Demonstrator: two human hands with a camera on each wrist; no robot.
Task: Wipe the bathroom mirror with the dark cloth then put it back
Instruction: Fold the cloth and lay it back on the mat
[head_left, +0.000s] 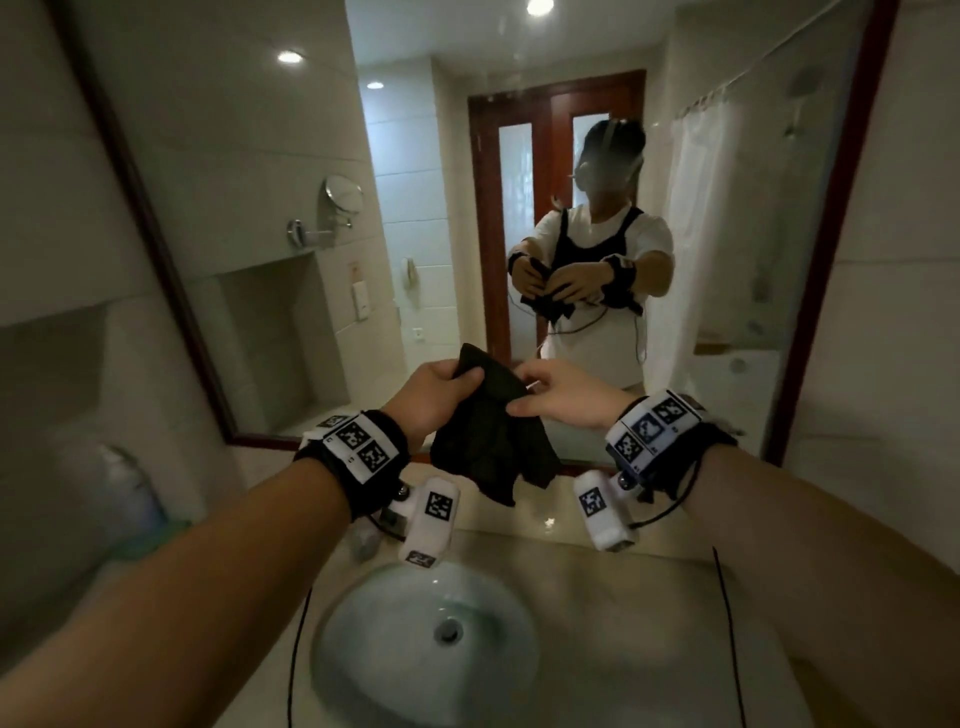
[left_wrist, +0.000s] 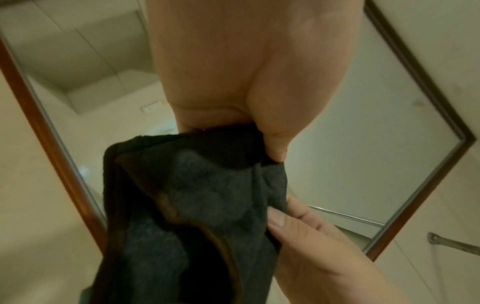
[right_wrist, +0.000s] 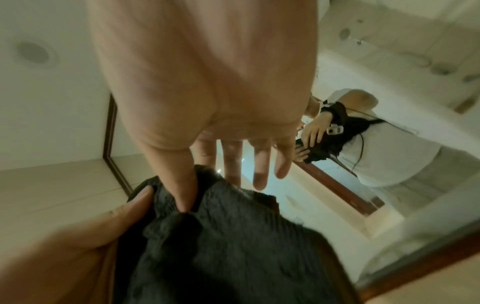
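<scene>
The dark cloth (head_left: 488, 441) hangs crumpled in the air between both hands, just in front of the lower part of the wood-framed mirror (head_left: 260, 182). My left hand (head_left: 441, 387) grips the cloth's top in a fist. My right hand (head_left: 540, 395) pinches the cloth's right edge between thumb and forefinger, the other fingers spread straight. The left wrist view shows the cloth (left_wrist: 194, 195) bunched under my left hand (left_wrist: 228, 115), with my right hand (left_wrist: 298, 226) at its edge. In the right wrist view my right hand's thumb (right_wrist: 184, 195) presses into the cloth (right_wrist: 221, 236).
A round sink basin (head_left: 426, 649) is set in the stone countertop (head_left: 649, 597) directly below the hands. A blurred bottle (head_left: 130, 493) stands at the left on the counter. A metal towel bar (left_wrist: 454, 244) is fixed on the wall right of the mirror.
</scene>
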